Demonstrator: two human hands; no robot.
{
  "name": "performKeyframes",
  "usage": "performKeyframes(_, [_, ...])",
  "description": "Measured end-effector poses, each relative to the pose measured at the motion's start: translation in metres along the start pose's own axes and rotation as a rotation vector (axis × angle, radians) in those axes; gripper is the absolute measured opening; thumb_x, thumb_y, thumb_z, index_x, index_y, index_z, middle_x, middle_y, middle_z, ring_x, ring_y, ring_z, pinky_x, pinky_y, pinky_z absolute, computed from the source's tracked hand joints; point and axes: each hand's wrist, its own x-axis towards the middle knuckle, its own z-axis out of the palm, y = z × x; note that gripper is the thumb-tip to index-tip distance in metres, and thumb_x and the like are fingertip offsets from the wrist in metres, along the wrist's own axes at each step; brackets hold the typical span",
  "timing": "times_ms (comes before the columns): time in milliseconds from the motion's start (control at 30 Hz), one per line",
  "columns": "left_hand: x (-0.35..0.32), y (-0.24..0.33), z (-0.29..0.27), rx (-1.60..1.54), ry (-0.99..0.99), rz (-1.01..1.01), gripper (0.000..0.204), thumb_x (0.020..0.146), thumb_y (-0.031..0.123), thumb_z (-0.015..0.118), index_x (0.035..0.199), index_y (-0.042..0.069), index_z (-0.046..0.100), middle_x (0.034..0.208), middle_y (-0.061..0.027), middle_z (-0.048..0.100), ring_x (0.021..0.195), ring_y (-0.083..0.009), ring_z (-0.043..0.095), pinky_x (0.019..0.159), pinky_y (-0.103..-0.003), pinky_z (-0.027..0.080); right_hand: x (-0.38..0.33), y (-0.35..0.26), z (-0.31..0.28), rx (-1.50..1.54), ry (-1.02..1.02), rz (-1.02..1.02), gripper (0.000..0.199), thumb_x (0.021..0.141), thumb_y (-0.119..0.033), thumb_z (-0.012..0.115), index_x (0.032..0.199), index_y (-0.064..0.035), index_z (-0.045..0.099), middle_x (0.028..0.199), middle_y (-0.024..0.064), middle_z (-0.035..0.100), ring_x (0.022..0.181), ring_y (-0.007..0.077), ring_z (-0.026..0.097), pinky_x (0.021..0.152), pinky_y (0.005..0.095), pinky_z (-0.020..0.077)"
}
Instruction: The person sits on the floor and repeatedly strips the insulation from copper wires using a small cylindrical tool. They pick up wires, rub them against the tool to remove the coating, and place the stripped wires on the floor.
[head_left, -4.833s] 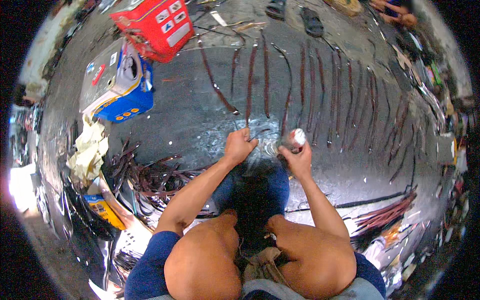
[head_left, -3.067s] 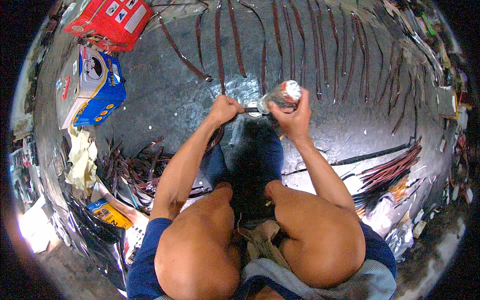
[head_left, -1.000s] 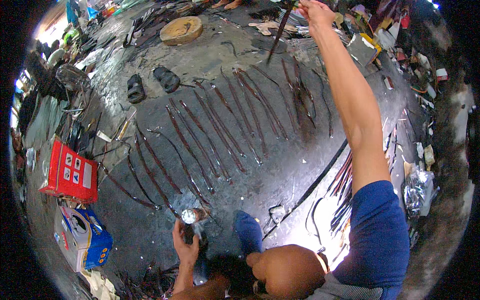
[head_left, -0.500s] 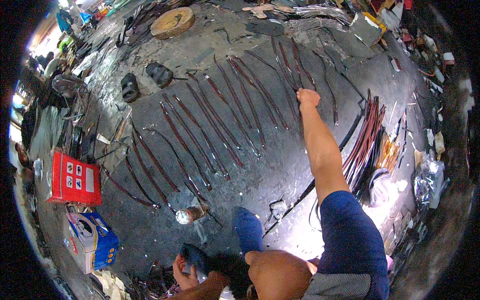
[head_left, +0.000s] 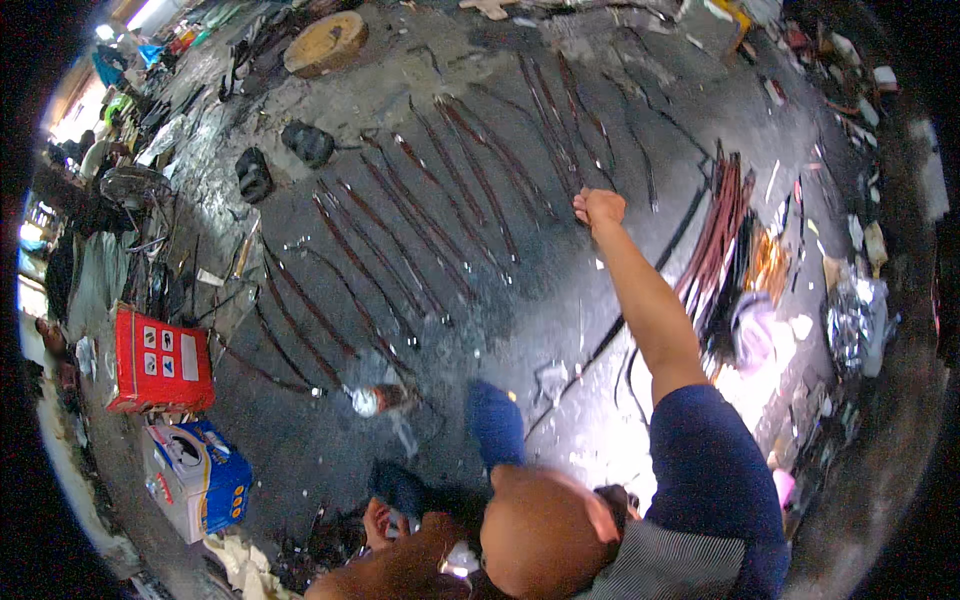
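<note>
Head view: your right arm stretches out over the floor (head_left: 520, 325), and your right hand (head_left: 604, 207) is at the near end of one dark strip (head_left: 571, 160), toward the right part of a row of strips (head_left: 484, 176). Its fingers are drawn together and appear to pinch that end, though the contact is too small and blurred to see cleanly. The strip runs away from you beyond the fingers, close beside its neighbours. Your left hand (head_left: 380, 522) is low, near your dark trouser leg (head_left: 400, 487); its fingers look curled, but it is partly hidden, so you cannot tell how far they open or whether they hold anything. The step in hand seems to be placing or straightening this strip within the row. The next move calls for lowering the end flat, keeping it apart from the strips alongside, then parting the fingers without dragging it. Mind your forearm too, since it reaches past the reddish bundle (head_left: 718, 230) at your right. The jar (head_left: 390, 397) with the silvery top sits near the left strips' near ends, apart from both hands; whether it stands or lies is hard to tell.
</note>
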Motion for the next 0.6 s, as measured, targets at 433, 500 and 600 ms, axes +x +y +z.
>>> performKeyframes(433, [-0.011,0.169,-0.009,-0.958,-0.307,-0.307,0.069,0.088,0.044,0.052,0.149,0.013,0.039,0.14,-0.0108,0.046,0.127,-0.0281,0.044,0.107,-0.042,0.03,-0.253,0.201,-0.281,-0.805,-0.168,-0.39,0.035,0.096,-0.034,0.063,0.078,-0.0036,0.067,0.057,0.0026,0.056,0.053,0.0127,0.055,0.052,0.0328,0.043])
performKeyframes(500, [-0.012,0.184,-0.023,-1.079,-0.292,-0.311,0.071,0.09,0.048,0.049,0.15,0.013,0.037,0.144,-0.0115,0.043,0.131,-0.0291,0.041,0.11,-0.043,0.027,-0.271,0.204,-0.264,-0.891,-0.232,-0.385,0.031,0.093,-0.031,0.069,0.079,-0.0035,0.07,0.058,0.0053,0.059,0.057,0.0185,0.06,0.056,0.037,0.0454])
performKeyframes(600, [-0.013,0.2,-0.057,-1.179,-0.229,-0.269,0.073,0.092,0.053,0.044,0.152,0.014,0.034,0.149,-0.0125,0.04,0.137,-0.0306,0.037,0.115,-0.045,0.023,-0.278,0.196,-0.218,-0.902,-0.284,-0.423,0.027,0.087,-0.031,0.074,0.095,-0.0065,0.069,0.077,0.0125,0.068,0.074,0.0329,0.067,0.069,0.0456,0.0506])
